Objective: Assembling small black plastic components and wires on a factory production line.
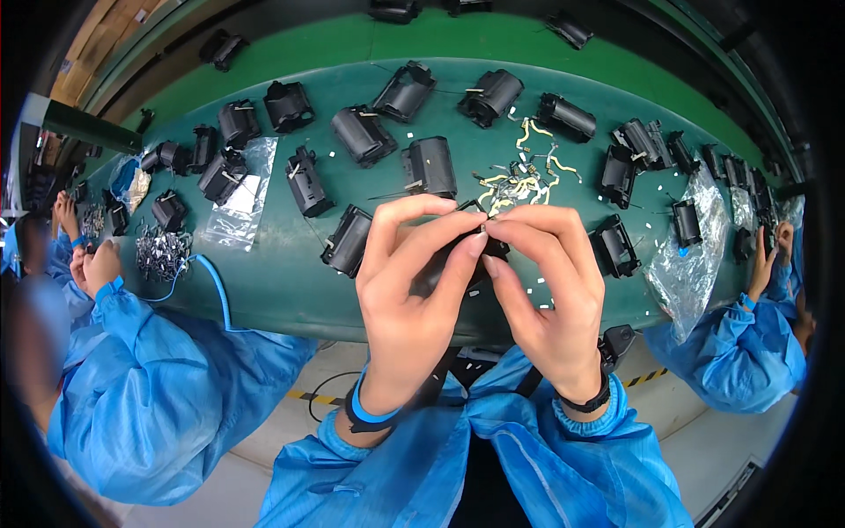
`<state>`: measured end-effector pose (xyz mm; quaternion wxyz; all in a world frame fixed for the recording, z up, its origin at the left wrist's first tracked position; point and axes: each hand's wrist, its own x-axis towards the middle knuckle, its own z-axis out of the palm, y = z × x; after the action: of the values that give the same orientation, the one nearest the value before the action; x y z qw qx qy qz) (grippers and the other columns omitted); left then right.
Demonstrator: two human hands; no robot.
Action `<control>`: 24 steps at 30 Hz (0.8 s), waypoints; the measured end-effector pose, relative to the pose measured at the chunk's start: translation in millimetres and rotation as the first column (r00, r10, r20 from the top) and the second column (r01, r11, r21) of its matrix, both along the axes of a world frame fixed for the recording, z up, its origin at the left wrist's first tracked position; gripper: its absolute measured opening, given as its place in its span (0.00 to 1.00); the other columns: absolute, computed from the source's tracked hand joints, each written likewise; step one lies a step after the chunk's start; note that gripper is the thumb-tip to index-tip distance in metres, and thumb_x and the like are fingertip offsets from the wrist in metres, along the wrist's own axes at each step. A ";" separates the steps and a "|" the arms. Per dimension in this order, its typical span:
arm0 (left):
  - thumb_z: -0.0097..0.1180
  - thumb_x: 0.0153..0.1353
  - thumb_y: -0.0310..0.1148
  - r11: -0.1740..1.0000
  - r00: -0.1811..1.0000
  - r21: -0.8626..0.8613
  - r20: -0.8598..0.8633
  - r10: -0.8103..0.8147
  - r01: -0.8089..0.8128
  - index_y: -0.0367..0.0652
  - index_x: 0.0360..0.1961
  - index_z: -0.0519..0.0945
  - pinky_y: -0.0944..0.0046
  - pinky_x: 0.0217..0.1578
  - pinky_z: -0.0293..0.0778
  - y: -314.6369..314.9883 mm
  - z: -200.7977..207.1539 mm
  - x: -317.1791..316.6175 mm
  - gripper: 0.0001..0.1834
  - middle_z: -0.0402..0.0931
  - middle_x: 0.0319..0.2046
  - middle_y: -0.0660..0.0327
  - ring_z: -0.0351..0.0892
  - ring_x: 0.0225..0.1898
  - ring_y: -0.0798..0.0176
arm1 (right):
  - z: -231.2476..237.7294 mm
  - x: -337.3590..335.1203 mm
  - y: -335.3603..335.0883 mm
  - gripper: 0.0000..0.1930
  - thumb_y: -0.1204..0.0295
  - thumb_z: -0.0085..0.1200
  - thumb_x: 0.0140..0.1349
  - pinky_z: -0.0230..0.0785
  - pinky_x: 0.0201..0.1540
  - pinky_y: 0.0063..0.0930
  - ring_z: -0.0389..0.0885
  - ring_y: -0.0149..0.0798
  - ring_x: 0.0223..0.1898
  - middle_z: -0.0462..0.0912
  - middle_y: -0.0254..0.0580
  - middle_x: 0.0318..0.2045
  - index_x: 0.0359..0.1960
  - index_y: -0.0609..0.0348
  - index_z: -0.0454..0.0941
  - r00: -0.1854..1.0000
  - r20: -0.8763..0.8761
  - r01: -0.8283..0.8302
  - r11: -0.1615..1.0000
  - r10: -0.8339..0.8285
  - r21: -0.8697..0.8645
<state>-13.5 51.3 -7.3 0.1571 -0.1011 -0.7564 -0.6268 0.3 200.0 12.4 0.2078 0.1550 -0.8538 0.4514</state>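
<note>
My left hand (407, 277) and my right hand (556, 280) meet at the middle of the bench, thumbs and forefingers pinched close together. Between the fingertips is a tiny piece, too small to name. A black plastic housing (431, 271) shows behind and between my hands, mostly hidden by the fingers; whether they grip it is unclear. Just beyond the fingertips lies a loose pile of small yellow-and-white wired parts (519, 187). Another black housing (429, 167) sits right behind my left hand, and one more (349, 240) lies to its left.
The green bench (290, 290) carries several more black housings and scattered white bits. Clear plastic bags (695, 255) lie on the right and left. Beside a heap of small metal parts (164, 253) runs a blue cord (220, 295). Co-workers in blue sleeves (167, 387) sit on both sides.
</note>
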 end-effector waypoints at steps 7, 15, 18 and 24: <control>0.68 0.59 0.18 0.991 0.992 -0.111 -0.113 0.063 -0.075 0.35 0.43 0.88 0.71 0.27 0.76 0.9 0.4 1.2 0.11 0.77 0.47 0.57 0.81 0.32 0.70 | -3.0 3.7 0.4 0.20 0.86 0.66 0.51 0.75 0.48 0.36 0.83 0.48 0.47 0.81 0.46 0.48 0.48 0.64 0.83 1.000 0.009 0.005 1.000 -0.005 -0.006; 0.67 0.59 0.17 0.995 0.993 -0.051 -0.086 0.080 -0.085 0.34 0.43 0.88 0.71 0.28 0.76 0.2 0.7 3.7 0.10 0.77 0.47 0.58 0.81 0.32 0.70 | -5.5 9.6 0.3 0.23 0.83 0.69 0.50 0.73 0.52 0.35 0.83 0.48 0.50 0.83 0.47 0.52 0.51 0.63 0.82 1.000 0.022 0.013 1.000 -0.013 0.007; 0.66 0.60 0.19 0.998 0.997 0.011 -0.023 0.068 -0.068 0.34 0.42 0.88 0.70 0.31 0.77 -1.1 0.6 4.7 0.09 0.77 0.46 0.58 0.81 0.35 0.69 | -3.6 7.7 -4.4 0.23 0.83 0.70 0.50 0.74 0.54 0.36 0.84 0.49 0.51 0.83 0.49 0.51 0.51 0.65 0.82 0.999 0.018 0.048 0.995 -0.046 -0.084; 0.61 0.66 0.20 0.990 0.997 0.137 0.076 -0.004 -0.007 0.31 0.42 0.85 0.66 0.51 0.73 -1.2 -1.2 9.3 0.06 0.77 0.48 0.54 0.78 0.49 0.64 | -8.0 4.1 -2.6 0.21 0.85 0.69 0.50 0.77 0.47 0.34 0.85 0.47 0.46 0.84 0.51 0.46 0.49 0.66 0.82 0.999 0.000 0.039 0.985 -0.039 -0.168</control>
<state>-4.2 50.1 -8.5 0.1354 -0.0655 -0.7169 -0.6807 4.4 197.4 4.4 0.2305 0.1210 -0.8154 0.5171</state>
